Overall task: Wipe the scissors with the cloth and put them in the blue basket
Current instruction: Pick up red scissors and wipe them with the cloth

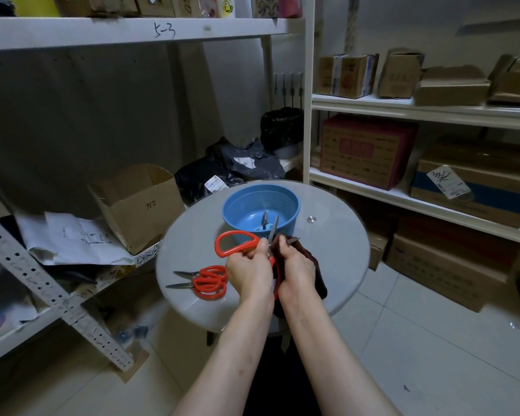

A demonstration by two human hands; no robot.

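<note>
Left hand grips the scissors by the handle so right hand, just beside it, can squeeze the cloth round a blade.

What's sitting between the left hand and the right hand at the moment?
The red-handled scissors: in the head view the left hand grips their handle and the right hand holds the dark cloth on a blade.

Four scissors, one basket, one cloth
</note>
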